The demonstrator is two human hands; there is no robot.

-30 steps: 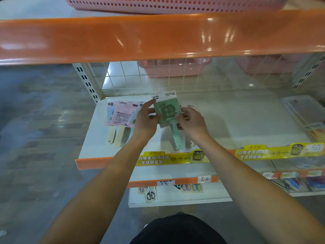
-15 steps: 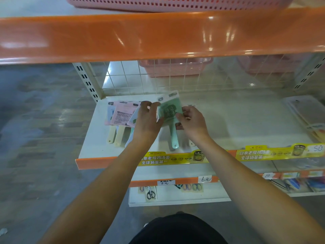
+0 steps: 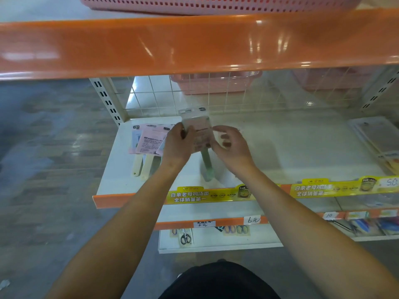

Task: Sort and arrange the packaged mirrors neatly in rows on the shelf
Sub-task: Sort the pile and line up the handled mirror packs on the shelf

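My left hand [image 3: 179,145] grips a packaged mirror [image 3: 197,126] by its left edge, above the white shelf [image 3: 280,147]. The card side facing me looks pale pink and is blurred, and the mirror's green handle [image 3: 207,167] hangs below it. My right hand [image 3: 231,145] is at the package's right edge with its fingers curled and the thumb against the card. Left of my hands, more packaged mirrors [image 3: 151,139] with pink and blue cards lie overlapping on the shelf, their cream handles [image 3: 138,165] pointing toward me.
The orange edge of the upper shelf [image 3: 194,44] hangs close overhead, with a pink basket [image 3: 216,5] on it. A wire grid backs the shelf, with another pink basket [image 3: 216,83] behind it. Flat clear packages [image 3: 375,139] lie at the right end. Scissors [image 3: 185,238] sit on the lower shelf.
The mirror in my hands has been turned over: its green printed face showed before, and now a pale pink side faces me. It has also risen slightly.
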